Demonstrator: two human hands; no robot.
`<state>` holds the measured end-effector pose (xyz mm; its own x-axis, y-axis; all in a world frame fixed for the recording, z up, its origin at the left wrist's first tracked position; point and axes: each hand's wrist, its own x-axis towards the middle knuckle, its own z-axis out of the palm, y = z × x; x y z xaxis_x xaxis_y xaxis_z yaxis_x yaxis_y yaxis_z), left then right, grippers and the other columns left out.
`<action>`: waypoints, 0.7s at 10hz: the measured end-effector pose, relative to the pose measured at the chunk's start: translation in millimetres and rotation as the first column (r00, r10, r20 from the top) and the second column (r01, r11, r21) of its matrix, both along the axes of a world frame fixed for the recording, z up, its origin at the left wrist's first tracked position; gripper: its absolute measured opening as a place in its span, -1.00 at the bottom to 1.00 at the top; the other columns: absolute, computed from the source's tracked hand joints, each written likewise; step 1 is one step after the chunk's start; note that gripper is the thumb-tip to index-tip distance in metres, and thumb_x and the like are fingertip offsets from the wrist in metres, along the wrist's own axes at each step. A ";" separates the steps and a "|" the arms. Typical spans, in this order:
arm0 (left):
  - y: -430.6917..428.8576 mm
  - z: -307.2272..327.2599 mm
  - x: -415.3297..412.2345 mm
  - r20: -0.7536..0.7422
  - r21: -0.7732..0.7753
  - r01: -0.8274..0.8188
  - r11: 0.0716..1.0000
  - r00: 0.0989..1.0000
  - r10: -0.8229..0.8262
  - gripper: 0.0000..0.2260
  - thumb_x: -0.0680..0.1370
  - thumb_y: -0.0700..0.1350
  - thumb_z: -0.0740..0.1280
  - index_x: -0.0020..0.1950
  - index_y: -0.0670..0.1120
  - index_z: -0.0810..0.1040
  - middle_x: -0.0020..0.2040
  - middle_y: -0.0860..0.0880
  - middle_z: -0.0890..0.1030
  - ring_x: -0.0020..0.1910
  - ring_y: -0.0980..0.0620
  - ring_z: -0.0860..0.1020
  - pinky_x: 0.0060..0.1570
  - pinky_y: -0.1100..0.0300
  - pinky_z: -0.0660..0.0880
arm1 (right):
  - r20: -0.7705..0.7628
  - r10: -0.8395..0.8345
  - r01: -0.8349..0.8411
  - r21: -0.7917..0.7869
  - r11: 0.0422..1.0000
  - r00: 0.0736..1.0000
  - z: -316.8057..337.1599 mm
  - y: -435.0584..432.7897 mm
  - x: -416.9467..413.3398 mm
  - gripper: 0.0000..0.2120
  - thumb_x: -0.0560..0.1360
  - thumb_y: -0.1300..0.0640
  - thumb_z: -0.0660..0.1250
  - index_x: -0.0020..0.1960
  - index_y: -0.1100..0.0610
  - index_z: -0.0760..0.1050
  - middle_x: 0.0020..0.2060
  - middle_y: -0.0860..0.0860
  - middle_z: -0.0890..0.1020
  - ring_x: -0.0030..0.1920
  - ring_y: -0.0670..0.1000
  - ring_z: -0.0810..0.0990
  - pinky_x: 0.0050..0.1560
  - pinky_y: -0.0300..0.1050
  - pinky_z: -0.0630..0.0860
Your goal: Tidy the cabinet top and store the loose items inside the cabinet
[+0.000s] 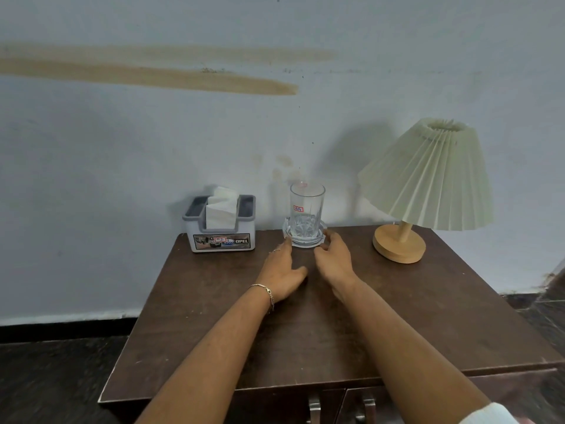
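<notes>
Clear glossy glass for the tumbler (306, 209), cut into facets low down, small paper sticker on its side. Under the tumbler a clear shiny dish (302, 242), glass or plastic, hard to tell. Left of the tumbler, smooth grey plastic tissue box (223, 240) with glossy printed label and soft white paper tissue (221, 206). Right of the tumbler, pale, smooth, matt wooden lamp base (399, 244); pleated cream shade (428, 179), cloth or paper. Beneath the tumbler, dark brown wooden cabinet top (214, 316), matt and scuffed. In front of the tumbler, thin shiny metal bracelet (264, 290).
</notes>
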<state>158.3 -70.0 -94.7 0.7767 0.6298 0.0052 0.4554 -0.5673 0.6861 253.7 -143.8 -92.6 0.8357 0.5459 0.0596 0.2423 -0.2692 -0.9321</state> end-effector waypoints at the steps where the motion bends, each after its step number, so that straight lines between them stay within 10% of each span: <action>1: 1.1 -2.2 1.2 -0.013 -0.001 0.001 1.000 1.000 -0.001 -0.27 0.47 -0.07 0.34 0.56 -0.12 0.06 0.48 -0.19 0.29 0.47 -0.14 0.24 0.43 0.07 0.21 | -0.011 0.002 -0.002 0.014 1.000 1.000 -0.1 0.7 1.1 -0.51 0.46 0.35 0.18 0.38 0.17 0.38 0.22 0.09 0.57 0.23 0.07 0.54 0.27 0.02 0.46; 5: 6.1 -0.5 3.9 0.000 -0.061 0.007 0.998 1.000 -0.007 -0.26 0.46 -0.07 0.37 0.55 -0.13 0.09 0.54 -0.09 0.18 0.52 -0.03 0.14 0.47 0.17 0.12 | -0.142 0.094 -0.093 0.012 0.996 0.985 -2.0 5.3 9.3 -0.44 0.49 0.31 0.23 0.46 0.14 0.20 0.24 0.06 0.51 0.14 0.00 0.50 0.09 -0.15 0.45; 7: 8.6 -3.1 2.2 0.035 -0.082 -0.002 0.997 0.999 0.005 -0.28 0.46 -0.11 0.36 0.55 -0.13 0.11 0.55 -0.09 0.17 0.53 -0.02 0.13 0.49 0.16 0.09 | -0.017 0.063 -0.064 -0.030 0.998 0.998 -5.1 3.5 1.5 -0.43 0.42 0.32 0.25 0.41 0.17 0.26 0.30 0.12 0.47 0.30 0.10 0.44 0.32 0.03 0.40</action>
